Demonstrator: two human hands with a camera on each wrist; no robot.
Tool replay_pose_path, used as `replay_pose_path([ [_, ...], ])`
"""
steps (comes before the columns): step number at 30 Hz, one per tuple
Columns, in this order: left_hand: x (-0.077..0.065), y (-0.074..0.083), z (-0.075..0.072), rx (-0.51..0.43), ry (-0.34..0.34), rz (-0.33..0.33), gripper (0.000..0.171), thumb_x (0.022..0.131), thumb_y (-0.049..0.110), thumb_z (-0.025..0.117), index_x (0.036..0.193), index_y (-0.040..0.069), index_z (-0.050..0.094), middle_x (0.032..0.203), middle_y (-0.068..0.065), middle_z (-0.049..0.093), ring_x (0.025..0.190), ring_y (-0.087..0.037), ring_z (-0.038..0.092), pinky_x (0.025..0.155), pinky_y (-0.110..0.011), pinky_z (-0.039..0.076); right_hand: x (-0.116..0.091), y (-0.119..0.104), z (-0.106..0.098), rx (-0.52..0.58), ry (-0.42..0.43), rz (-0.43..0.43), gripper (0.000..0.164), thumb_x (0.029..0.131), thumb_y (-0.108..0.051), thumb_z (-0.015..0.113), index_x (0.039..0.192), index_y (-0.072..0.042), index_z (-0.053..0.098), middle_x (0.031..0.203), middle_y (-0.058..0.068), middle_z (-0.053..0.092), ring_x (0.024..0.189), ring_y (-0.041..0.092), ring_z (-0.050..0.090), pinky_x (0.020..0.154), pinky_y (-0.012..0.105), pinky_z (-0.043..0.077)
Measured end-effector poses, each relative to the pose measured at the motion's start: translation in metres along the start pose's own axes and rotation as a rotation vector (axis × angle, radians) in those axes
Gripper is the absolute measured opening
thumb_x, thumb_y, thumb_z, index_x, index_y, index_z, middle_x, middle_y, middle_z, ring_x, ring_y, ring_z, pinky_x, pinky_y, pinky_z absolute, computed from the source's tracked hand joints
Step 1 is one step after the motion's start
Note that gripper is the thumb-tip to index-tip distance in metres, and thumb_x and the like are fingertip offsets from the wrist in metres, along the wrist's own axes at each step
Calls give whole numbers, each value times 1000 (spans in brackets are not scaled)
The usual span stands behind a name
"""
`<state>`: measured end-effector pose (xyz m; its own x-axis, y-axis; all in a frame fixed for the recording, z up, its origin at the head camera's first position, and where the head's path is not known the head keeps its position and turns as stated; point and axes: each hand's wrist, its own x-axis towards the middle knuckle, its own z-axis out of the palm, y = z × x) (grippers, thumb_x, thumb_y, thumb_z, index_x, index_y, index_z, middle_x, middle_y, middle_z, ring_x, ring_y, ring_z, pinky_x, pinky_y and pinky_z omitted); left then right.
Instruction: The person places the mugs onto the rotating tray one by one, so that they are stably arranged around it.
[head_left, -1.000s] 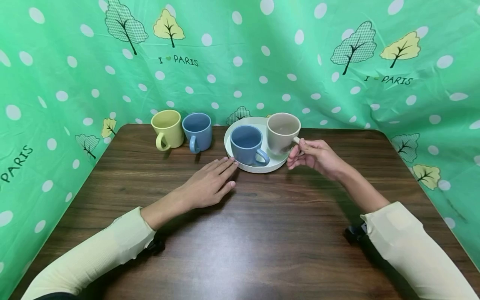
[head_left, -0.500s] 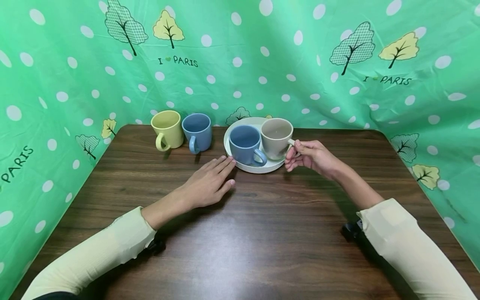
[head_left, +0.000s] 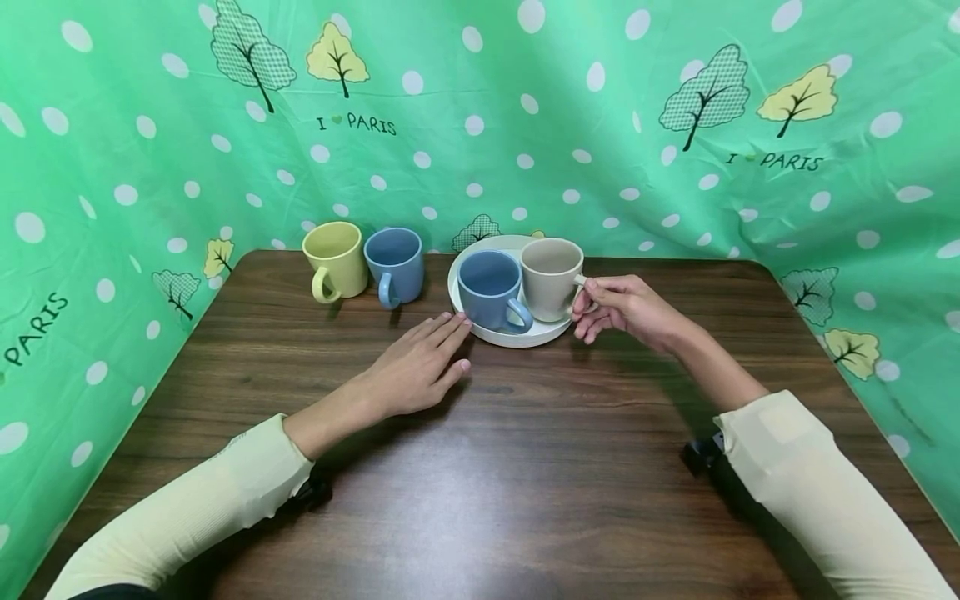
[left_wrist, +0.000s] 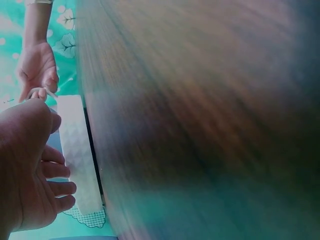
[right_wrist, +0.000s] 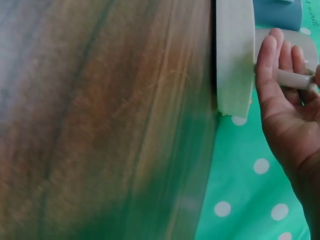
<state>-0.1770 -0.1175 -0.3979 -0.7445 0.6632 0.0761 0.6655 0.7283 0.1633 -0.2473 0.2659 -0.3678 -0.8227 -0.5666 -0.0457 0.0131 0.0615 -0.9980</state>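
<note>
At the far edge of the table (head_left: 480,500), with open room in front, sits a white tray (head_left: 521,339), the left hand (head_left: 411,371) at its near side with fingers extended, the right hand (head_left: 633,312) pinching a grey mug (head_left: 551,289) within it (likely rigid and breakable) by the handle (right_wrist: 295,79), its soundest hold.

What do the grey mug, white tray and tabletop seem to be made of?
Grey mug: probably glazed ceramic, from its smooth, softly shiny wall. White tray: plastic or ceramic, unclear which; its pale rim looks matte. Tabletop: satin wood or laminate, from its dark grain and blurred glare.
</note>
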Motion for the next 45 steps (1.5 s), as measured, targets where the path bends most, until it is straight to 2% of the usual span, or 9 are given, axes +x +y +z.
replay_pose_path([
  [5,-1,0,0,-4,-2,-4,66,122,39,46,172,-3,40,181,-25,38,170,-44,37,141,-59,32,1,-8,-2,-184,173,25,30,116,-19,65,111,10,74,99,10,83,76,18,81,68,33,69],
  [8,-1,0,0,-5,-1,-2,66,121,39,46,172,-4,41,181,-25,38,170,-44,37,141,-59,32,1,-12,-6,-297,230,19,33,115,-19,69,117,13,72,100,6,84,76,17,80,68,33,69],
  [12,-1,1,-1,-3,1,-2,66,122,39,46,171,-3,41,181,-25,39,170,-44,37,140,-59,32,0,-16,-10,-412,257,2,37,117,-22,65,124,15,70,103,8,83,81,20,81,72,36,71],
  [15,0,1,0,-4,1,-4,66,122,39,46,172,-3,41,181,-24,39,170,-44,37,140,-60,32,2,-17,-12,-483,276,-15,36,119,-20,61,130,14,69,106,15,80,83,23,82,75,38,72],
  [19,0,2,0,-6,2,-12,66,121,38,46,172,-3,40,180,-24,39,170,-44,37,140,-60,32,7,-16,-14,-608,295,-68,30,120,-14,56,131,9,70,109,27,77,79,16,79,72,32,70],
  [24,1,2,-1,-10,-1,-27,66,121,39,46,172,-3,40,181,-24,38,171,-44,36,141,-60,31,13,-12,-17,-738,324,-131,25,120,-11,54,126,6,72,112,31,78,77,6,76,69,21,66],
  [28,1,1,0,-12,-1,-36,67,121,40,47,172,-3,40,181,-25,37,171,-45,35,141,-60,31,17,-7,-20,-740,342,-145,24,119,-10,55,125,6,72,113,31,79,78,3,75,69,15,62],
  [31,1,0,0,-15,-5,-45,67,121,40,47,172,-3,39,182,-25,36,171,-46,34,141,-60,31,19,-4,-23,-712,338,-149,24,119,-8,54,126,6,72,111,33,79,78,2,76,69,14,63],
  [45,4,-9,-1,-34,-28,-73,69,122,41,45,173,-4,36,184,-26,31,172,-46,31,142,-60,28,24,-6,-22,-608,268,-143,24,118,-6,55,128,8,72,109,32,79,83,9,80,76,25,69],
])
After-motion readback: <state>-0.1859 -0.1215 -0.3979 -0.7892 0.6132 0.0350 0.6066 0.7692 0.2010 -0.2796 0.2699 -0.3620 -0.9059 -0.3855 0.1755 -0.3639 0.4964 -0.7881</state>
